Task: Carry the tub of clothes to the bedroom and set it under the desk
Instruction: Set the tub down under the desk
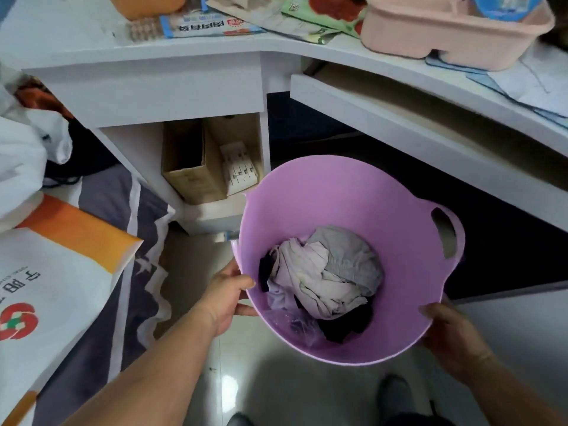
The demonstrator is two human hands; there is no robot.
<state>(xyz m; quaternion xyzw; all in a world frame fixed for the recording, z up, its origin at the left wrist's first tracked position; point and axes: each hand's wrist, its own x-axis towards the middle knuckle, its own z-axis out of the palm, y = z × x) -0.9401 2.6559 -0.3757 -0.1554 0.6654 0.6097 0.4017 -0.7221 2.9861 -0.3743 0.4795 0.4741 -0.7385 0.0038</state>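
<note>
Partly hidden left grip [226, 298], right grip [451, 336], tub [338, 198] perhaps airborne.

Left hand [226, 298], right hand [451, 336]: fingers curled, gripping.

A pale pink plastic caddy with moulded compartments [455, 32] sits at the top right, on scattered white and blue papers [528, 84]. To its left lie a green printed packet [310, 16] and a blue-and-white printed box [209, 26]. In an open cubby, a brown cardboard box [190, 167] stands beside a small white carton [239, 167]. A white and orange printed bag [58, 281] rests on grey-and-white striped bedding [123, 210]. The glossy tiled floor [270, 388] reflects light.
</note>
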